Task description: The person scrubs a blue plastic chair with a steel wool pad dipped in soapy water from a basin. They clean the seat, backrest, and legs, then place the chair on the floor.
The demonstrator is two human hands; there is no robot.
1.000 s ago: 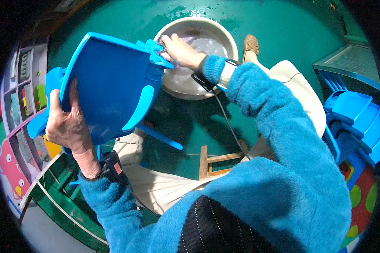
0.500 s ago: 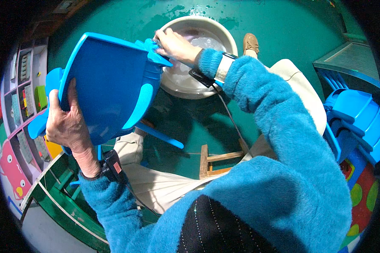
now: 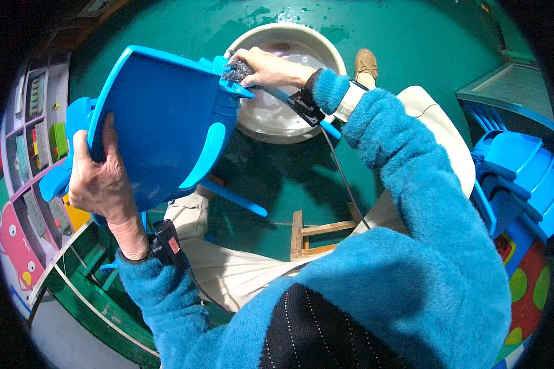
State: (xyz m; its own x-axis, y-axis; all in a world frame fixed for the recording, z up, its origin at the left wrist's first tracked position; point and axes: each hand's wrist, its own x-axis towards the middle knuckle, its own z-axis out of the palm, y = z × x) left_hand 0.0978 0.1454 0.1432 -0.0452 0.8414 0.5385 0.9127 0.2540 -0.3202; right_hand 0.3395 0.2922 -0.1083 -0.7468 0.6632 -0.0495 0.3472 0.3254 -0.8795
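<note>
A blue plastic child's chair (image 3: pixel 157 123) is tilted up in front of me on the left, its broad panel facing me. My left hand (image 3: pixel 104 181) is closed on the panel's left edge, thumb and fingers on either side. My right hand (image 3: pixel 261 69) pinches a grey steel wool scrubber (image 3: pixel 236 72) against the chair's far right corner, by a notched bracket-like part. Just beyond and beneath that hand stands a round cream basin (image 3: pixel 335 58) with cloudy, sudsy water. Some of the chair's legs are hidden behind the panel.
Stacked blue chairs (image 3: pixel 517 166) stand at the right. A low wooden stool (image 3: pixel 297 237) lies between my legs. A cable (image 3: pixel 341 175) hangs from my right wrist. Shelves with toys (image 3: pixel 28 138) line the left, beside a green frame (image 3: pixel 98 307). Water spots wet the green floor (image 3: pixel 412 37) behind the basin.
My right hand has moved slightly right along the chair's corner, and the steel wool scrubber now shows clearly. The chair and my left hand have barely shifted.
</note>
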